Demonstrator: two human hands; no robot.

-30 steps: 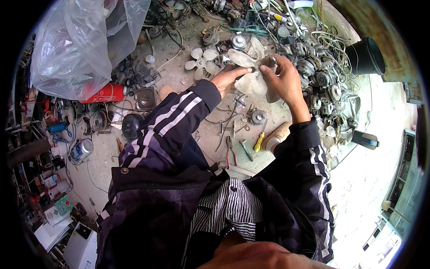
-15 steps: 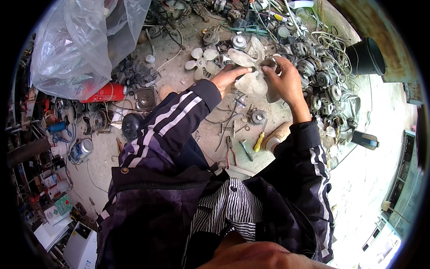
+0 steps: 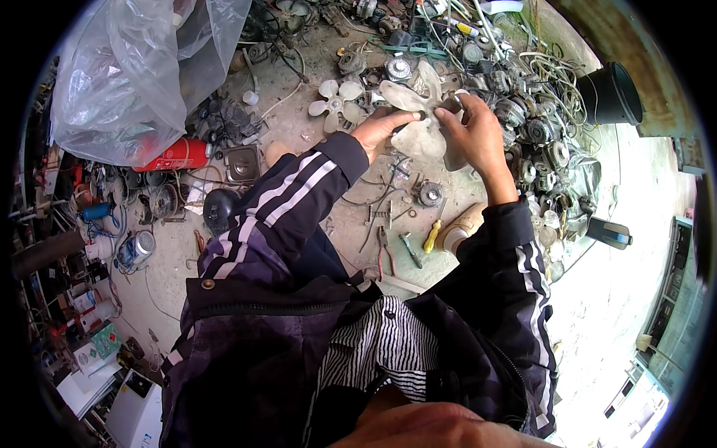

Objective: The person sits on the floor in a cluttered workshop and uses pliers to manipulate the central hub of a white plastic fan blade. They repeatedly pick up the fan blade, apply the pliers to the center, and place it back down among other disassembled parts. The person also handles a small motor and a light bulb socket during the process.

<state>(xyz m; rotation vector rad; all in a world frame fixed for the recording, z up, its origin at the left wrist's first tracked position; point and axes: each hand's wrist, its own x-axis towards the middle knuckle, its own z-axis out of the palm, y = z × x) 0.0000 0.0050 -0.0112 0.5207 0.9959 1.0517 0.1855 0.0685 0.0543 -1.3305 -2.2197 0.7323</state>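
Broad-lobed, cloudy-white plastic fan blade (image 3: 420,142), held two-handed. Left of it: small white five-bladed fan (image 3: 336,105), then left hand (image 3: 379,131), fingers clamped on the blade; right of it: right hand (image 3: 476,136), likewise clamped, then black plastic bucket (image 3: 612,94).

Concrete floor (image 3: 351,230) | red-handled pliers (image 3: 383,243) | yellow-handled screwdriver (image 3: 432,237) | heaped motors (image 3: 539,131)

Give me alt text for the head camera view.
A person's left hand and right hand hold a pale fan blade over a cluttered floor, with pliers and a yellow-handled screwdriver nearer the body and heaped motor parts to the right.
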